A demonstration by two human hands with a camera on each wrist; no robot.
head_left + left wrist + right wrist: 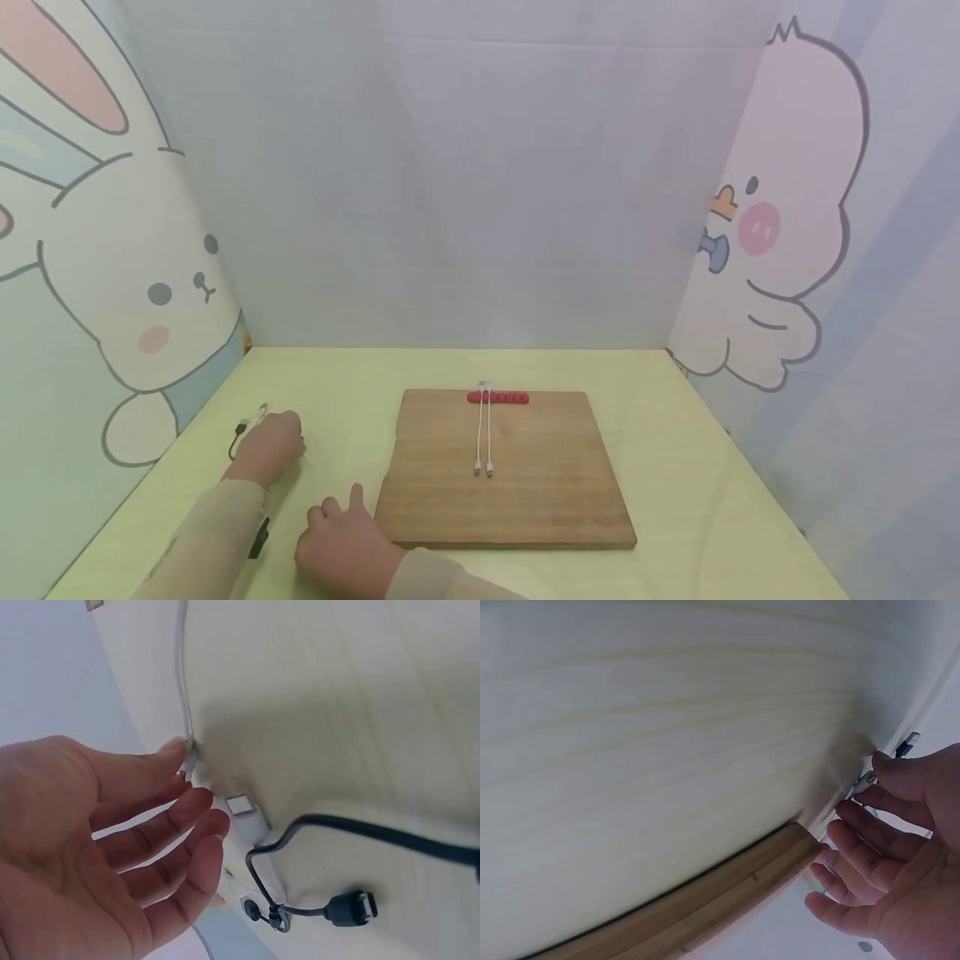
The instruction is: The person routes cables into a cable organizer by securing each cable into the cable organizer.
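Note:
In the head view my left hand (268,448) is low over the left of the table. The left wrist view shows its thumb and index finger pinching the end of a white cable (181,675). Close to the fingers lies a white USB plug (251,819), and beyond it a black cable with a black USB plug (351,909). My right hand (345,542) is at the front, left of the wooden board (555,492), fingers loosely spread and holding nothing. Two white charging cables (490,433) lie side by side across the board, passing over a red cable holder (513,398).
The red holder lies along the board's far edge and has several slots. A pale yellow table (675,467) surrounds the board. Cloth walls with cartoon animals close off the back and both sides.

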